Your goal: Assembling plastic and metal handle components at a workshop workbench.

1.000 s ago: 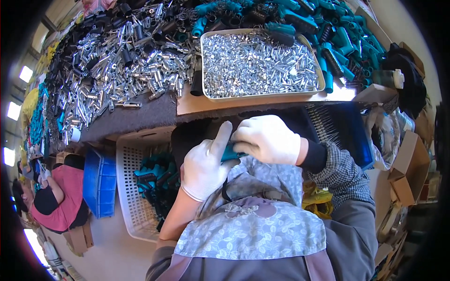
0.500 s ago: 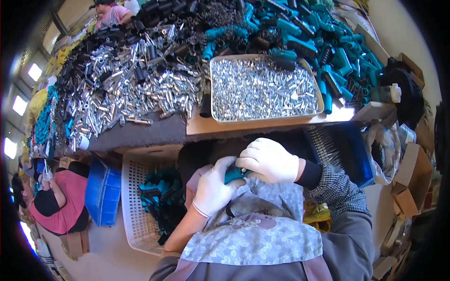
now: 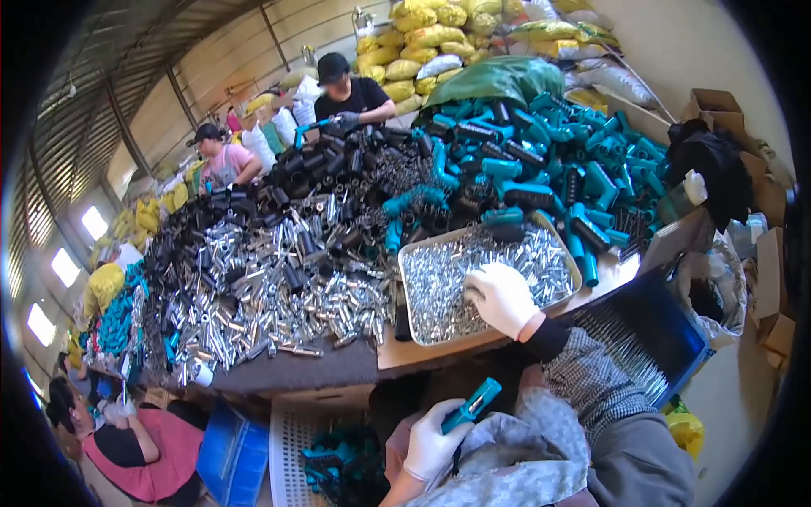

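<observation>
In my gloved left hand (image 3: 432,441), close to my apron, is a teal plastic tool handle (image 3: 478,400), its fingers wrapped round the lower part. My gloved right hand (image 3: 500,297) reaches into a shallow pale tray (image 3: 406,291) on the table's front edge. Its fingers are curled down among small shiny metal pins (image 3: 443,283), and the fingertips are hidden, so whether a pin is pinched cannot be made out. Behind the tray lies a big heap of teal and black handles (image 3: 598,182).
Metal shafts (image 3: 245,296) and black sleeves (image 3: 325,169) pile up left of the tray. Below the table edge stand a white perforated basket (image 3: 287,444) with teal parts, and blue bins (image 3: 232,456). A co-worker in pink (image 3: 156,452) sits at left; two others are across the heap.
My right hand has left the teal handle and moved forward into the tray. The left hand keeps the handle, now tilted up. The view has risen, showing more of the room.
</observation>
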Demonstrator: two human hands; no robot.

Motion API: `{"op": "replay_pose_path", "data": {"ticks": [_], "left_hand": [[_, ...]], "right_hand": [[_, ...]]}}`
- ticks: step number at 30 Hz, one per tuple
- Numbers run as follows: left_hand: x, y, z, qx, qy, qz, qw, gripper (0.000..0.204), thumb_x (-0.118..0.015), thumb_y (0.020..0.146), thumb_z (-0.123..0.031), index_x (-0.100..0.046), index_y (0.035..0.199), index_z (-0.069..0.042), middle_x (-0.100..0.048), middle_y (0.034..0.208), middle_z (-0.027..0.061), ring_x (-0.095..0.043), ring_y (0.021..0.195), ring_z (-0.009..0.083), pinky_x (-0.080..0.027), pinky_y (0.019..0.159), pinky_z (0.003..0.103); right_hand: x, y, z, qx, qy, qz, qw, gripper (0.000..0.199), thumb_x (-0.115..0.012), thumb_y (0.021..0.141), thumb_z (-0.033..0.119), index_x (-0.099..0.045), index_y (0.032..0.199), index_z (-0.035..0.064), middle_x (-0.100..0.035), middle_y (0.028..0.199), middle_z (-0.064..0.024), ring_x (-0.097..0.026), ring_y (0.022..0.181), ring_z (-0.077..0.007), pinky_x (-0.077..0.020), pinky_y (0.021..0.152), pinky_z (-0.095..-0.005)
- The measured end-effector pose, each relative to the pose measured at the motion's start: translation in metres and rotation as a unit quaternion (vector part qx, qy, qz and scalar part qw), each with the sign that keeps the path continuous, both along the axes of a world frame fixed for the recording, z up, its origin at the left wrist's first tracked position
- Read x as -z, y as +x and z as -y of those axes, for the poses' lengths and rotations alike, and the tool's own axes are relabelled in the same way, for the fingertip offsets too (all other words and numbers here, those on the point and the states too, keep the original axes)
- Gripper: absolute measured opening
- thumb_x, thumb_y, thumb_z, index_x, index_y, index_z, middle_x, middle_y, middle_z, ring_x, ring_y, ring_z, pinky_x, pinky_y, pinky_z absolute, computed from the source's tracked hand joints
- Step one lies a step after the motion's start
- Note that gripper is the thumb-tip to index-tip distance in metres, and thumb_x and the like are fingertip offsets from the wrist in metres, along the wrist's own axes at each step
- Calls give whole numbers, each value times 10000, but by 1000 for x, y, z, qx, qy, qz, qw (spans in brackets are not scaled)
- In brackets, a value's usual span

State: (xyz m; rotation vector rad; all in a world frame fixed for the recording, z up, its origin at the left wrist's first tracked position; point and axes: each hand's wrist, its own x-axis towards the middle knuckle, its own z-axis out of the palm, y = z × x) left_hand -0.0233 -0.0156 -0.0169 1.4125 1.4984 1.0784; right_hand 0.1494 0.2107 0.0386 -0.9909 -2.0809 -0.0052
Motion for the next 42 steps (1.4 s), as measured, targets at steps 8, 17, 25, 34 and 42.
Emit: {"op": "replay_pose_path", "data": {"ticks": [8,17,25,34,42], "left_hand": [[-17,0,-11,-36,-43,127,990,431,-809,805,-55,-672,1207,21,-737,1002,110,-700,867,147,-565,785,283],[-5,-7,-14,-42,-22,121,991,439,-788,835,-85,-647,1232,40,-719,1047,121,-679,926,132,-558,817,292],[-24,-9,-20,-95,25,196,976,444,-695,902,-69,-574,1309,56,-677,1068,92,-651,890,124,-540,810,280],[-18,-11,-8,-80,-25,248,965,453,-679,905,-55,-546,1320,69,-662,1061,104,-651,889,150,-542,806,299],[-25,-10,-13,-98,-54,316,942,458,-587,923,-35,-497,1358,75,-635,1056,105,-627,832,155,-513,772,298]], "right_hand": [[-6,3,1,19,-1,-39,999,116,-721,838,199,-679,835,92,-634,796,-135,-635,802,-345,-506,719,-461],[-26,6,11,6,58,-91,994,56,-686,836,98,-665,810,53,-623,775,-130,-631,769,-334,-508,679,-422],[10,-5,116,-193,-316,-191,909,140,-631,887,123,-695,836,9,-661,785,-131,-672,733,-245,-531,691,-360],[58,8,151,-255,-659,-404,580,317,-490,1007,179,-625,1204,-30,-687,884,-103,-613,639,-131,-452,533,-242],[52,2,141,-237,-645,-466,558,280,-576,1016,157,-610,1211,-41,-712,1013,-151,-702,800,-202,-579,701,-313]]}}
